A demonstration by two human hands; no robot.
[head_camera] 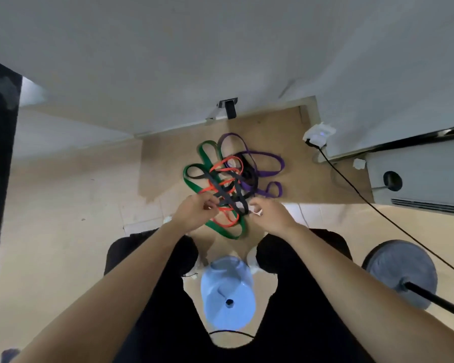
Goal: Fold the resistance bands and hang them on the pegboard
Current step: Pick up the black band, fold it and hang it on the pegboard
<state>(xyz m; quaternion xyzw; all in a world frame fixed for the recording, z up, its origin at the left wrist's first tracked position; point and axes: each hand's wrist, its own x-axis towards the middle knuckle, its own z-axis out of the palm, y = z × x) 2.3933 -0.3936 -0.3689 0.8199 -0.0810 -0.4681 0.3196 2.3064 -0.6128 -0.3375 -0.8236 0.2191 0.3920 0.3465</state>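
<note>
A tangle of resistance bands lies on the tan floor below me. It holds a green band (204, 156), a red band (227, 163), a black band (215, 179) and a purple band (269, 163). My left hand (197, 210) reaches in from the left, its fingers pinched on the black band at the near edge of the pile. My right hand (269, 214) is at the pile's right near edge, fingers curled by the black band's end; whether it grips is unclear. No pegboard is in view.
A blue water jug (227, 292) stands between my knees. A grey weight plate with a black bar (401, 271) lies at right. A black cable (364, 200) runs from a wall plug (317, 137) past a white unit (419, 174). White wall ahead.
</note>
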